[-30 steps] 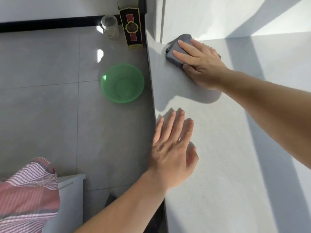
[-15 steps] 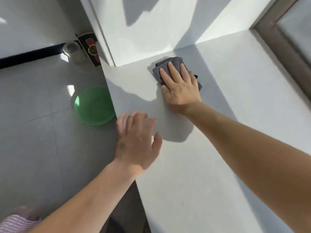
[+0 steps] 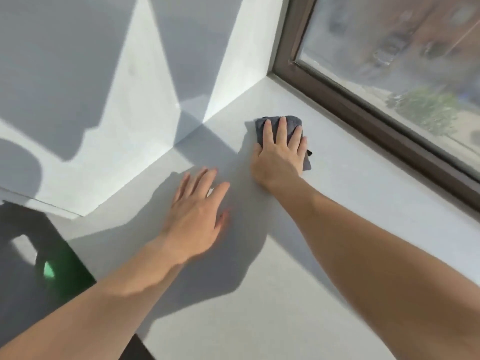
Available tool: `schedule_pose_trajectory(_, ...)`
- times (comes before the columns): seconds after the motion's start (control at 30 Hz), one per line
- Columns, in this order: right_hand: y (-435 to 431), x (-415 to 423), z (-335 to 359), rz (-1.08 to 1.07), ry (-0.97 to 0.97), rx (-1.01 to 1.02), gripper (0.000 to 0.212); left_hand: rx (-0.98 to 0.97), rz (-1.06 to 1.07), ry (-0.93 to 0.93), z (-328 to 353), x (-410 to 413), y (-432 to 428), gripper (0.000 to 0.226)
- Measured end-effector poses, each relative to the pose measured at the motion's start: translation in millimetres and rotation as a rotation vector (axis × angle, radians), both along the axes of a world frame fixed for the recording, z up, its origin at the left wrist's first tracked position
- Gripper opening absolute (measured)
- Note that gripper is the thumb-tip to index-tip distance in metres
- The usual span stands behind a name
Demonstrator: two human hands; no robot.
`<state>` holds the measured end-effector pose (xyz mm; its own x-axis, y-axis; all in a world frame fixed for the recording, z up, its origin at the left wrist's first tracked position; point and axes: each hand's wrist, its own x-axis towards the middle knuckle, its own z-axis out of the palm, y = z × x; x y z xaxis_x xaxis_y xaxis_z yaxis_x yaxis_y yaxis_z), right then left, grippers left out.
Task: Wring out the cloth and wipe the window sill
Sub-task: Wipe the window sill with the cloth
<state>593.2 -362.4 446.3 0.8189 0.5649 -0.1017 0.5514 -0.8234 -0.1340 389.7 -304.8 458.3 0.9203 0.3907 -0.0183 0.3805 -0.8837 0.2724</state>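
A folded grey cloth [image 3: 293, 122] lies flat on the pale window sill [image 3: 259, 294], a short way from the window frame. My right hand [image 3: 279, 154] presses down on the cloth with fingers spread, covering most of it. My left hand [image 3: 197, 216] rests palm down on the bare sill to the left of the right hand, fingers apart, holding nothing.
A dark brown window frame [image 3: 363, 100] with glass runs along the sill's far right side. A white wall reveal [image 3: 161, 100] closes the sill's left end. Down on the floor at the lower left a green bowl [image 3: 55, 271] lies partly in shadow.
My right hand has slid the cloth away from the left corner wall, toward the window frame. The left hand has moved further onto the sill. The view has swung right, and the window now shows.
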Motion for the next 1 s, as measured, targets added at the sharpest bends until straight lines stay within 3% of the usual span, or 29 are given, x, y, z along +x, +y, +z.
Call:
schedule_pose_trajectory(0.2, 16.6, 64.2, -16.4, -0.082, 0.006, 0.065, 0.054, -0.003, -0.179, 0.056, -27.0, 76.6, 34.7, 0.066)
schedule_pose_trajectory(0.43, -101.0, 114.9, -11.0, -0.525, 0.036, 0.053, 0.057, 0.012, -0.231, 0.081, -30.0, 80.0, 27.7, 0.072)
schedule_pose_trajectory(0.53, -76.0, 104.5, -12.6, -0.64, 0.038, 0.077, 0.06, 0.024, -0.234, 0.071, -32.2, 81.2, 22.7, 0.071)
schedule_pose_trajectory(0.7, -4.0, 90.3, -18.6, -0.224, 0.037, 0.098, 0.057, 0.028, -0.23, 0.05, -36.5, 79.8, 16.5, 0.067)
schedule_pose_trajectory(0.77, -23.4, 94.5, -17.5, -0.203, 0.03, 0.09, 0.056, 0.055, -0.242, 0.063, -34.6, 80.3, 13.3, 0.068)
schedule_pose_trajectory(0.9, -95.9, 91.9, -17.8, -0.52, -0.017, 0.122, 0.057, 0.05, -0.226, 0.075, -29.7, 77.0, 9.6, 0.071)
schedule_pose_trajectory(1.0, -93.1, 82.0, -20.1, -0.673, -0.018, 0.108, 0.06, 0.061, -0.225, 0.074, -31.4, 69.7, 10.6, 0.072)
